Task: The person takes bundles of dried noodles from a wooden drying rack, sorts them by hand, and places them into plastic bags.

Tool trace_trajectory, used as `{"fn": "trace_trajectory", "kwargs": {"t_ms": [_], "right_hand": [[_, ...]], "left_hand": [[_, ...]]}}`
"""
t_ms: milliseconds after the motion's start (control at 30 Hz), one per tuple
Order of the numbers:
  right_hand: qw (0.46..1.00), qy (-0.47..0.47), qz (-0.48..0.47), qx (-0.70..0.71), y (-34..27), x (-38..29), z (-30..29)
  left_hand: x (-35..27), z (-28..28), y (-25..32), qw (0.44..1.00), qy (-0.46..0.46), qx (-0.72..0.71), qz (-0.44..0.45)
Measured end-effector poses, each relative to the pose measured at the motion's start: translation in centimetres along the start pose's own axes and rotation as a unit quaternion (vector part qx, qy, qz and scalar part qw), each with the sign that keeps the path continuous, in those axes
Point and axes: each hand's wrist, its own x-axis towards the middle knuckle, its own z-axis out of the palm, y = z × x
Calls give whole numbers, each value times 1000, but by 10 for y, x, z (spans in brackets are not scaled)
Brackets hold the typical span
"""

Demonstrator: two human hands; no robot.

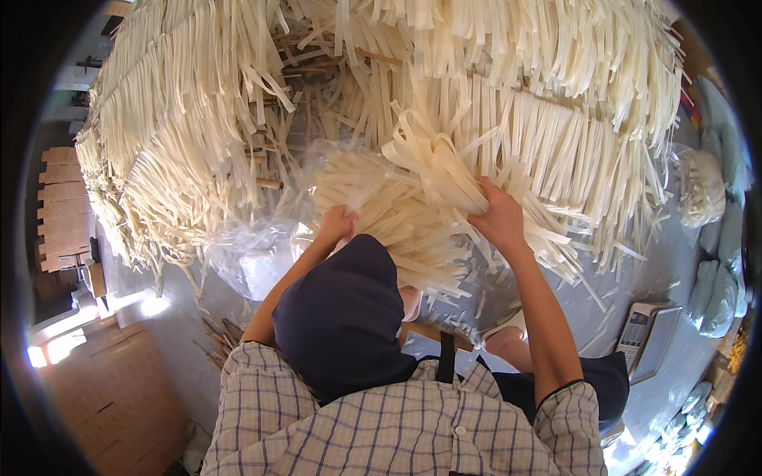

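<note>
My right hand point(499, 217) is closed around a bunch of flat, pale yellow dried strips point(443, 169), whose looped ends bend up and to the left. My left hand point(338, 224) grips the edge of a clear plastic bag point(321, 172) near my knee. More cut pale strips point(417, 238) lie in a heap between my hands, some of them seen through the plastic. Hanging rows of the same strips point(547, 143) stand before me and to the right. Which strips lie inside the bag is hard to tell.
Strips hang over wooden sticks point(269, 183) at the left. Crumpled clear plastic point(256, 256) lies on the floor left of me. A scale-like device with buttons point(646, 339) stands at the right, near filled plastic bags point(717, 297). Cardboard boxes point(113, 392) are stacked at lower left.
</note>
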Motion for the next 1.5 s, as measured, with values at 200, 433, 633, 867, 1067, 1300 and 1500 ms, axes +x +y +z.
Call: {"fn": "trace_trajectory", "kwargs": {"t_ms": [200, 433, 633, 867, 1067, 1300, 1500], "right_hand": [[999, -18, -3, 35, -4, 0, -38], [998, -45, -31, 30, -10, -1, -59], [997, -22, -62, 38, -7, -7, -37], [978, -147, -93, -111, -23, -1, 25], [980, -80, -157, -97, -59, 9, 53], [983, -100, -67, -139, -32, -7, 71], [976, -78, -108, -173, -29, -22, 69]], "left_hand": [[-17, -70, 108, 903, -60, -426, -2], [-59, -109, 159, 885, -119, -445, 71], [-35, -99, 137, 928, -78, -362, 45], [-35, -83, 122, 974, 169, -25, 148], [-57, -87, 126, 960, 210, 141, 124], [-52, -92, 124, 965, 251, 56, 58], [-37, -89, 100, 967, 249, -35, 34]]}}
